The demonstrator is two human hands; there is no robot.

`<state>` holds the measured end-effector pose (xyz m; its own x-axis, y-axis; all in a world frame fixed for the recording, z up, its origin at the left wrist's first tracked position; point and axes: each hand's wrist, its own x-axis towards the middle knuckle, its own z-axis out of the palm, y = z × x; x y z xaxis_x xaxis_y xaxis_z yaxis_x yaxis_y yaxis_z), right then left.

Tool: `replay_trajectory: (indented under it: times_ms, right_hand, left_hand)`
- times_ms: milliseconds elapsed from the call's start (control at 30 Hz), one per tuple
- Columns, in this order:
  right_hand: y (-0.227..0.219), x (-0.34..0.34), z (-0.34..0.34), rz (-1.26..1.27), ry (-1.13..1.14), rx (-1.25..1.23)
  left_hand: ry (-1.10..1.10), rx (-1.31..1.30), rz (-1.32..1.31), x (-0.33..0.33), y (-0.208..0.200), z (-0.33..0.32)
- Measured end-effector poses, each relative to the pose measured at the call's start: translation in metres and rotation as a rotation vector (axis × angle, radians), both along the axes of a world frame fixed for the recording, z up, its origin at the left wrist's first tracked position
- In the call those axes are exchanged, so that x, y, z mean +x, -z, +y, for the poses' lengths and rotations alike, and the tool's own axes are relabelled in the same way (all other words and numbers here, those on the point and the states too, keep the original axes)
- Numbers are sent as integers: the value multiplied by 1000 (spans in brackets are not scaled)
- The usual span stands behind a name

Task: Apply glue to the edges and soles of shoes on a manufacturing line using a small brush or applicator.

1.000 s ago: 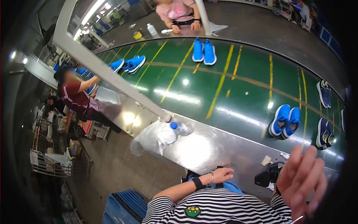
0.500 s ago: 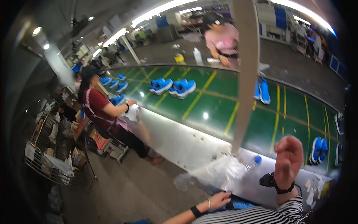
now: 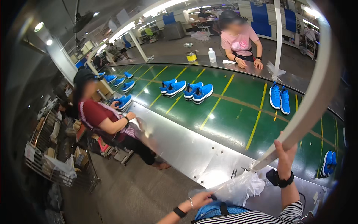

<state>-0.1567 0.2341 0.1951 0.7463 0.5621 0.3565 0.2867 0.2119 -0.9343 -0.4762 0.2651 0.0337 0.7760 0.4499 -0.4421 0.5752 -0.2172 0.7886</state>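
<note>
My right hand [image 3: 286,162] is raised beside a pale upright post [image 3: 294,130] and looks closed round its lower part, with the thumb in front and the fingers partly hidden. On that wrist are a dark band and a small black device [image 3: 273,178]. Low in front of me, my left hand [image 3: 201,199] has its fingertips together at a small dark piece I cannot make out. It lies by a crumpled clear plastic bag [image 3: 238,188] on the metal ledge [image 3: 175,145]. Just under it sits a blue pouch [image 3: 210,212] with a black strap.
A green belt [image 3: 231,108] with yellow lines carries pairs of blue shoes [image 3: 199,92]. At left, a person in red [image 3: 102,114] handles a shoe; another in pink [image 3: 240,41] stands across the belt. A white bottle [image 3: 212,55] and a tin [image 3: 191,56] sit on the far ledge.
My right hand has come to the post and its fingers have uncurled against it. My left hand has shifted left, nearer the plastic bag's edge. The view has turned, and the blue-capped bottle no longer shows.
</note>
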Motion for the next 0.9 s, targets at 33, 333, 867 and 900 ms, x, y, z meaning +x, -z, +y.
replay_trajectory:
  times_ms: [33,333,867,900]
  right_hand:
    - [3,-4,0,10,19,20]
    - [34,1,-11,-243,570,10]
    - [12,-27,45,-492,999,-246]
    - [12,-29,44,-487,966,-198]
  left_hand:
    - [26,33,55,0,-11,39]
    - [-112,895,29,76,8,417]
    - [78,774,891,185,37,628]
    - [75,769,900,183,37,631]
